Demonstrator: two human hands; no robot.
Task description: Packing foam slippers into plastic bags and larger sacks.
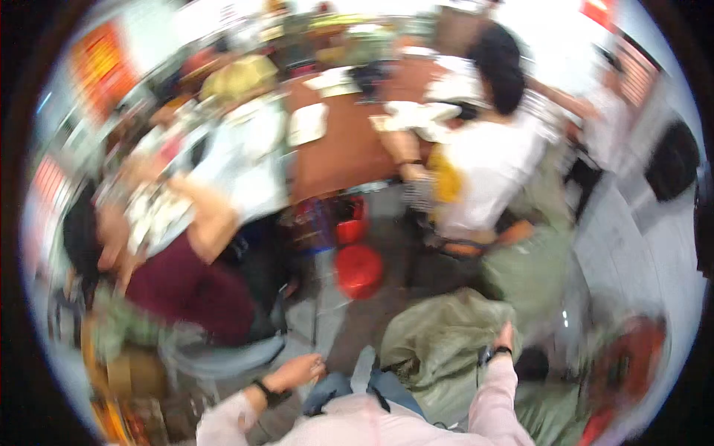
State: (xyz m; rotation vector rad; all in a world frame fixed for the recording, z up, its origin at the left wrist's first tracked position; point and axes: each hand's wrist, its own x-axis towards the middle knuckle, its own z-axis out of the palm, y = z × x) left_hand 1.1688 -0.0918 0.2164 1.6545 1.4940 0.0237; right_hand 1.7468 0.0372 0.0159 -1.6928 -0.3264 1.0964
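Observation:
Motion blurs the whole view. My left hand (pixel 299 372), with a dark band at the wrist, is held low in front of me; its fingers are curled in, and whatever they may hold does not show. My right hand (pixel 505 336), also with a dark wristband, is at the right edge of a large olive-green sack (pixel 439 342). It seems to touch the sack, but its fingers are too smeared to show a grip. The sack bulges up at my right front. Between my hands, a grey pointed shape (pixel 362 369) shows near my legs.
Ahead stands a brown table (pixel 342 145) with white pieces on it. A red stool (pixel 358 271) is by its near end. Seated people flank it: a maroon garment (pixel 190 290) left, a white shirt (pixel 494 171) right. More green sacks (pixel 532 267) are at the right.

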